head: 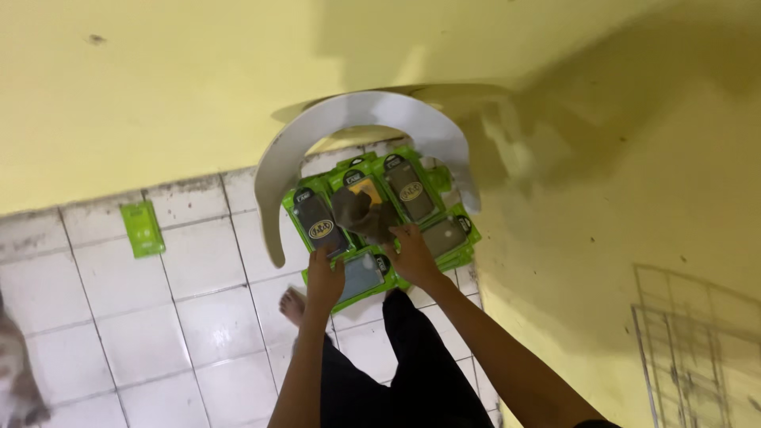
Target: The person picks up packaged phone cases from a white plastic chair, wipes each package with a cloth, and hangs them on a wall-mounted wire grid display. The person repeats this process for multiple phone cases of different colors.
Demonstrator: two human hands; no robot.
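Hands (369,265) on green phone-case packs (380,214), white curved board (317,131), tiled floor (182,309)

We note yellow painted walls (158,87) meeting at a corner, scuffed and speckled with dark marks. The floor (143,333) is white square tile with grimy grout lines, dirtiest along the wall base. Soft shadows fall across the right-hand wall. A pale wire grid (697,357) leans low at right. Light is dim, warm, indoor.
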